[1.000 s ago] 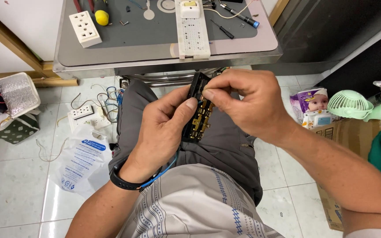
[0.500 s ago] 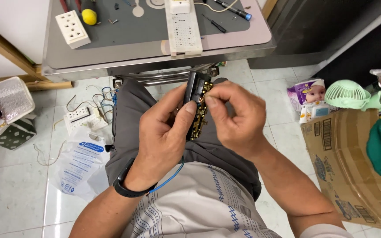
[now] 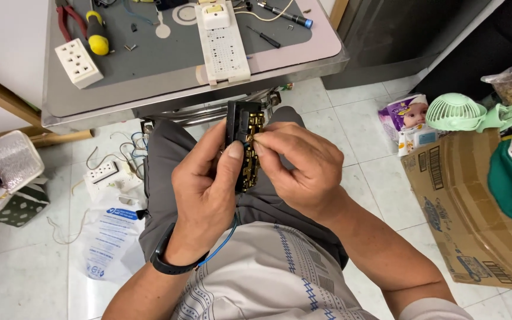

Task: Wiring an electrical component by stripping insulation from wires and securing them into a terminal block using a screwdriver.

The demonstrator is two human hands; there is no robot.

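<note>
Just below the near edge of the grey metal work table (image 3: 120, 109), over the person's lap, a black plastic power-strip insert lined with brass contact strips (image 3: 245, 139) stands nearly upright between both hands. Compared with half a second ago, it has come a little closer to the table edge and turned so that more of its brass side faces up, while the right fingers have shifted from its middle to its upper part. The left hand (image 3: 205, 189) wraps the insert from the left, thumb pressed along its front, closed firmly around it. The right hand (image 3: 297, 169) pinches at a brass contact near the insert's top with thumb and forefinger. A thin blue wire (image 3: 223, 246) loops under the left wrist. On the table lie a long white power-strip cover (image 3: 223, 44), a white square socket block (image 3: 78, 62) and a yellow-handled screwdriver (image 3: 97, 32). To the right of the table, on the tiled floor, sits a brown cardboard box (image 3: 475, 207).
</note>
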